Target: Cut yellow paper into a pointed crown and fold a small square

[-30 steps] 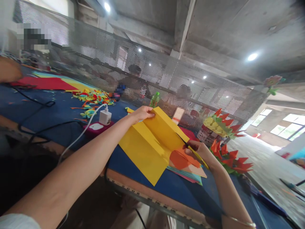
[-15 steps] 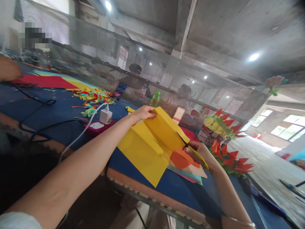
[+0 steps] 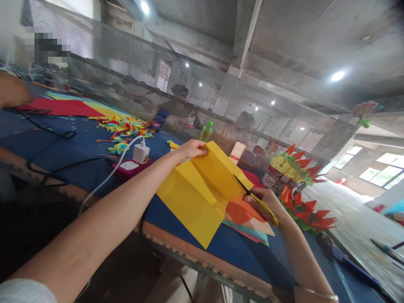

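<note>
Scissors (image 3: 260, 204) in right hand (image 3: 268, 198) touch yellow paper (image 3: 192, 206).

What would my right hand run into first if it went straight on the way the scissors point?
The yellow paper: the blades of the scissors in your right hand overlap its edge in this view. Farther on, depth is unclear.

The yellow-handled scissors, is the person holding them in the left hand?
No, the yellow-handled scissors are in the right hand, while the left hand grips the yellow paper.
</note>
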Demonstrator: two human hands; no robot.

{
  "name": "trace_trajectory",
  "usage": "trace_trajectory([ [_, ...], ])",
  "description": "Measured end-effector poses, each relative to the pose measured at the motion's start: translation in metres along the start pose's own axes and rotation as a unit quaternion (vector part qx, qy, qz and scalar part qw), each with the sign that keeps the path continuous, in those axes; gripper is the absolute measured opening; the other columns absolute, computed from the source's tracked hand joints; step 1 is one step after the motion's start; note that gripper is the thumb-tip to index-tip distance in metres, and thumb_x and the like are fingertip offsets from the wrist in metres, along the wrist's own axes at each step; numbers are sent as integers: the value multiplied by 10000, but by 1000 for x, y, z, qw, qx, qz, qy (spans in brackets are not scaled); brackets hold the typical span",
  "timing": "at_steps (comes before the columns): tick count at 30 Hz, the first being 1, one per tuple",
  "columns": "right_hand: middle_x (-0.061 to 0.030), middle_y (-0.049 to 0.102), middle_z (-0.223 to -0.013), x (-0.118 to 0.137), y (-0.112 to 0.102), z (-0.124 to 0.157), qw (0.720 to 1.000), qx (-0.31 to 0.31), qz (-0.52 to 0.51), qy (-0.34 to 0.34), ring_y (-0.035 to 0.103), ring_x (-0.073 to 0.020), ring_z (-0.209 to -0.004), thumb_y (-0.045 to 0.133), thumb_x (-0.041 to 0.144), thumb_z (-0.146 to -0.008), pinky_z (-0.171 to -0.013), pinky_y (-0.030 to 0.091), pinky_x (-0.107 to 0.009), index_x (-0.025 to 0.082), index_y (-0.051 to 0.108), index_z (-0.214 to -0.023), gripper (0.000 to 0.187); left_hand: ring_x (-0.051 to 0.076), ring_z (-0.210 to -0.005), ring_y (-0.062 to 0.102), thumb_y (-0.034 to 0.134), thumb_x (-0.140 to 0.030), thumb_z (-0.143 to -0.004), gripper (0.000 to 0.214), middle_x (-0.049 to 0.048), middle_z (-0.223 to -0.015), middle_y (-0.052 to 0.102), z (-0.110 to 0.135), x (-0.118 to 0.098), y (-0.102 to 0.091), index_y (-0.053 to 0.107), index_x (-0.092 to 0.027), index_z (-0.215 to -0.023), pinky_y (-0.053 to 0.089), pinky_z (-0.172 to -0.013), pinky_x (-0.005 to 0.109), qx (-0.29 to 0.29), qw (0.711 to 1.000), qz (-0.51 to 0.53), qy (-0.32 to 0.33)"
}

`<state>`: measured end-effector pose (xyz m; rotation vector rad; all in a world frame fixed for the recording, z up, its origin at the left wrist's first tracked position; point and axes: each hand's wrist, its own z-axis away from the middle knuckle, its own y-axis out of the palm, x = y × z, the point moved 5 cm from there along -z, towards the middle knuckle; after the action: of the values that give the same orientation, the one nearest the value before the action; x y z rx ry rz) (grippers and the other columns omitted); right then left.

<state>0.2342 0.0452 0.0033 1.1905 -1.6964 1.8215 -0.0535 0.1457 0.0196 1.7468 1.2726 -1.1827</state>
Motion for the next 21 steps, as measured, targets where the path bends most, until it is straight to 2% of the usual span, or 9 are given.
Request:
trace_trajectory([
  [6,98,336,-437,1,2,1,1000,-3,-19,-1,272,-56,-356,713,562,-687,-358,161,-216,188,528,-706,417,166,-783,674,696,-176,-735,182,59,-853,738,-1,1,-1,716,-146,-913,495,-784,303,5,1000,-3,4],
  [12,78,319,-516,2,1,-2,999,-17,36,-31,239,-57,-453,705,614,-678,-404,133,-213,166,571,-722,470,158,-764,668,695,-188,-731,185,53,-836,734,-3,1,-3,715,-144,-910,483,-773,291,1,1000,-16,14],
  [17,46,412,-576,6,1,-2,998,-3,33,-51,280,-65,-477,713,676,-628,-416,175,-215,153,587,-768,556,150,-721,655,705,-192,-703,173,46,-803,726,-2,-1,-4,710,-138,-867,472,-736,277,-11,1000,-15,18],
  [21,56,361,-546,12,4,1,997,3,45,-64,275,-75,-481,670,721,-645,-414,206,-212,168,560,-756,575,155,-743,652,709,-214,-701,190,54,-849,728,-1,-1,2,711,-139,-876,472,-753,290,9,999,-26,17],
])
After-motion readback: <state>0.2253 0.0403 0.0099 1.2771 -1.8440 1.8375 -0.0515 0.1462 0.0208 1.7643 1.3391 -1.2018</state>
